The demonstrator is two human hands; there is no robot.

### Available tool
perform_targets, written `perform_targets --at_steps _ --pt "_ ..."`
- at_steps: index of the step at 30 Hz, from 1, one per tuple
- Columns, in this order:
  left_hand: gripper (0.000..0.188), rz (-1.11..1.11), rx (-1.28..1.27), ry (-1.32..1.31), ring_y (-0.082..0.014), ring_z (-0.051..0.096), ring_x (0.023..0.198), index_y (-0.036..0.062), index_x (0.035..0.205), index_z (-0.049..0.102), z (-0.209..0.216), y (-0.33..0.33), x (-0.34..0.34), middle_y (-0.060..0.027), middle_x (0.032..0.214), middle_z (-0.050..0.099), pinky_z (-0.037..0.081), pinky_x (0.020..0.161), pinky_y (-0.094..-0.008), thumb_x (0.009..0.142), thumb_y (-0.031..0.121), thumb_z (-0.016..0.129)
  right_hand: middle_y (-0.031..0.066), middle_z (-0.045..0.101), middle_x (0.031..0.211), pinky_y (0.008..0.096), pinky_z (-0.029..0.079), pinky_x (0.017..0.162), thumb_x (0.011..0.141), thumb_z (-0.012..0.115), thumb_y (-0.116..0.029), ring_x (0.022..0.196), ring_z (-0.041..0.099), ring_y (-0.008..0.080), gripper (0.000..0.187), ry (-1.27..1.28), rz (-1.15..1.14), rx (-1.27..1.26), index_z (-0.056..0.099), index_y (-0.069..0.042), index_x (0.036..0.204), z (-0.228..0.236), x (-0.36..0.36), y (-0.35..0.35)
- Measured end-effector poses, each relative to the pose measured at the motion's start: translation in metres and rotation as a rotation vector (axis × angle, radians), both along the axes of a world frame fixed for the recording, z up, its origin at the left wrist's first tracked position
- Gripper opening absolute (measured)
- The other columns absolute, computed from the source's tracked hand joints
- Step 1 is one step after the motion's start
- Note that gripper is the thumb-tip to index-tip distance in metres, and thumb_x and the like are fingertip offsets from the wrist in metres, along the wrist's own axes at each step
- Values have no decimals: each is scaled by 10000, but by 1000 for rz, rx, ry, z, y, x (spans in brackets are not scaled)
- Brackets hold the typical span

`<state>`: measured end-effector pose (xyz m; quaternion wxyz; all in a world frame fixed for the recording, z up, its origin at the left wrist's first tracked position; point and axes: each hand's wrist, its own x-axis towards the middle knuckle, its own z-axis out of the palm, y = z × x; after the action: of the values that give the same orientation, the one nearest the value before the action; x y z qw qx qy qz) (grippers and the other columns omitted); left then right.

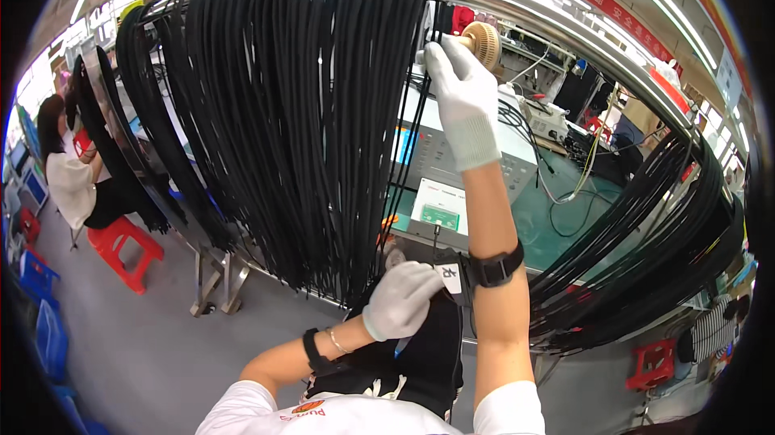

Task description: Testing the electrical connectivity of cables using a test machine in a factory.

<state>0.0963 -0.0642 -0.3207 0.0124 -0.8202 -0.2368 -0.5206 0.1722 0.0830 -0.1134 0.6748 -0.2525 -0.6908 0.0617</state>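
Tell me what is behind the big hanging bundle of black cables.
A grey instrument partly shows past the right edge of the bundle; what its dense middle covers cannot be seen.

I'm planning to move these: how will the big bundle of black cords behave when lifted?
The black cords probably flop, since they drape from the metal rail and hang down. They may tangle, being packed close together.

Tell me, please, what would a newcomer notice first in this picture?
Probably the thick curtain of black cords hanging from a metal rail, left of centre. Next, the white-gloved right hand raised beside them, the left hand lower down. Far left, a red stool stands out.
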Motion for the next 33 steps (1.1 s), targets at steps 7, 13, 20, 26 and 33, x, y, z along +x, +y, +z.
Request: perform_targets --at_steps 7,13,20,26,33 --pt "556 153 233 -238 -425 544 1167 -60 1261 558 67 -5 -32 -226 1285 551 455 1002 -499 705 -46 573 83 728 918 223 494 672 959 618 -178 750 641 107 280 349 -53 -157 703 24 1134 18 56 -28" --pt "663 -58 -60 -222 -436 382 1374 -92 1449 350 56 20 4 -294 1464 394 276 1156 -454 801 -32 479 63 672 955 243 487 708 1010 517 -253 780 614 117 374 581 626 -276 606 28 1240 -21 106 -68" --pt "387 95 -466 -308 -373 566 1108 -59 1261 505 -55 -32 15 -231 1208 569 449 989 -446 885 35 508 10 563 743 223 452 649 999 492 -64 635 497 95 272 495 524 -792 577 51 1230 -161 56 -125" --pt "626 -597 -2190 -1411 -423 581 1160 -70 1258 457 -154 -25 9 -295 1272 545 477 1006 -537 1031 505 367 5 483 612 278 425 573 1031 447 -146 534 431 98 287 385 477 -1000 629 69 1086 -229 64 -162" --pt "297 -338 -2060 -1509 -121 465 539 4 1148 550 -165 16 20 -30 754 560 360 423 -254 1057 207 354 90 626 872 297 486 739 896 552 -64 771 607 182 318 -123 815 -1103 626 12 1196 -239 100 -216"
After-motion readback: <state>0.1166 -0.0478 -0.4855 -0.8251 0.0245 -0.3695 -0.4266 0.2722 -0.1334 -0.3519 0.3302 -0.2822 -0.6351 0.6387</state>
